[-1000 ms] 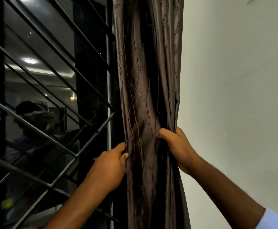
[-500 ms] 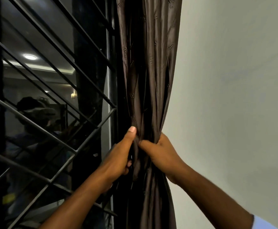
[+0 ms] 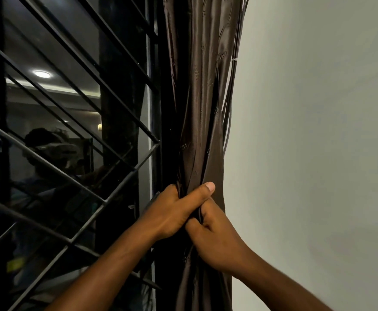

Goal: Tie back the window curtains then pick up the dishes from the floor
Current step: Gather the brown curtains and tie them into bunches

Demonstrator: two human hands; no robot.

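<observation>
Gripping the gathered dark-brown satin curtain (image 3: 203, 122), the left hand (image 3: 172, 212) is closed round the bunch w/ thumb laid across the front; the right hand (image 3: 215, 234) sits just below at 5 o'clock, touching it, fingers curled into the same folds. Curtain hangs pinched to a narrow waist between the black metal window grille (image 3: 71, 135) at 9 o'clock and the pale plain wall (image 3: 306, 142) at 3 o'clock. No tie-back strap visible; thin cords (image 3: 229, 104) run along the curtain's right edge. Dishes not in view. To do this well, probably: keep one fist tight as anchor, free the other to wrap, don't let folds slip.
</observation>
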